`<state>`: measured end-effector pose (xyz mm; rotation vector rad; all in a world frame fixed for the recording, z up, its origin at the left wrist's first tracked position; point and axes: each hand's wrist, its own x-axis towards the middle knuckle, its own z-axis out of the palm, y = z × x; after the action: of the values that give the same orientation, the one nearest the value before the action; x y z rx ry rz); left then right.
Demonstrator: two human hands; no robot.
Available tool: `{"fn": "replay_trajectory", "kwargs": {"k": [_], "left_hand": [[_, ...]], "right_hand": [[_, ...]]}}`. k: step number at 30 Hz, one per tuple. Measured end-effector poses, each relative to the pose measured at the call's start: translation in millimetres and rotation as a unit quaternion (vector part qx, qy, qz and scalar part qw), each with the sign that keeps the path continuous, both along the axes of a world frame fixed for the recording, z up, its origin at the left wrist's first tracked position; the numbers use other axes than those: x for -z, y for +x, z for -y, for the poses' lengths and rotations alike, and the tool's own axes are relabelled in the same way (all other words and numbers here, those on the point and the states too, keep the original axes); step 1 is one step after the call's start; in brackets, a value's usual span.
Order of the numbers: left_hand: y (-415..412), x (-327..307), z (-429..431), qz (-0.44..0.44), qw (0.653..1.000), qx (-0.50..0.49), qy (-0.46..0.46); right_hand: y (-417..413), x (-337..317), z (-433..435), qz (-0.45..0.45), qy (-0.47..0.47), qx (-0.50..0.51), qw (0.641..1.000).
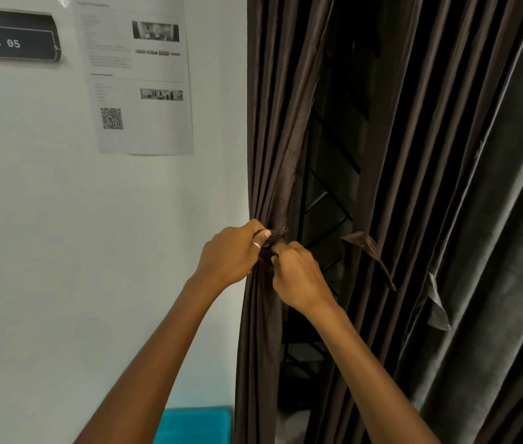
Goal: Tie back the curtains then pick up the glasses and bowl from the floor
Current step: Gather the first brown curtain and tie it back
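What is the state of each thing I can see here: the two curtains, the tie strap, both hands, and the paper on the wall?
left curtain: gathered at the wall edge, not yet tied.
tie strap: pinched between both hands, knot unfinished.
left hand: closed on the tie strap.
right hand: closed on the tie strap.
right curtain: hanging loose, its strap dangling untied.
paper sheet: flat on the wall.

Both arms extended forward; left hand (233, 254) and right hand (298, 278) close together, knuckles up, fingers (261, 234) curled in tight pinches, ring on left.
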<state>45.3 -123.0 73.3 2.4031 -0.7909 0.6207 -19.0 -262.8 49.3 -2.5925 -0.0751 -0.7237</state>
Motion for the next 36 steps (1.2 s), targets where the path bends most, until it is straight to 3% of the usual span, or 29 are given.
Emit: {"fn": "replay_trajectory", "kwargs": {"k": [3,7,14,19,25,32,36], "left_hand": [[1.2,0.1,-0.4,0.034,0.999,-0.006,0.021],[7.0,-0.5,-5.3,0.058,0.998,-0.003,0.039],[16.4,-3.8,-16.1,0.018,0.998,0.056,0.021],[14.6,1.6,-17.2,-0.017,0.995,0.093,-0.042],[10.4,3.9,-21.4,-0.091,0.975,0.135,-0.153],[8.7,3.7,-27.5,-0.119,0.968,0.146,-0.168],[4.5,5.0,-26.3,-0.066,0.981,0.127,-0.13]], "right_hand": [[-3.7,-9.4,0.5,-0.003,-0.061,0.011,0.998],[-12.1,-21.3,6.8,0.083,-0.157,0.046,0.983],[-1.8,-30.6,19.6,0.13,-0.189,0.001,0.973],[14.3,-31.1,28.2,0.072,-0.062,-0.071,0.993],[27.9,-30.3,29.8,0.03,0.042,-0.151,0.987],[32.3,-28.1,30.0,0.076,0.089,-0.177,0.977],[32.4,-28.0,24.6,0.09,0.115,-0.153,0.977]]}}
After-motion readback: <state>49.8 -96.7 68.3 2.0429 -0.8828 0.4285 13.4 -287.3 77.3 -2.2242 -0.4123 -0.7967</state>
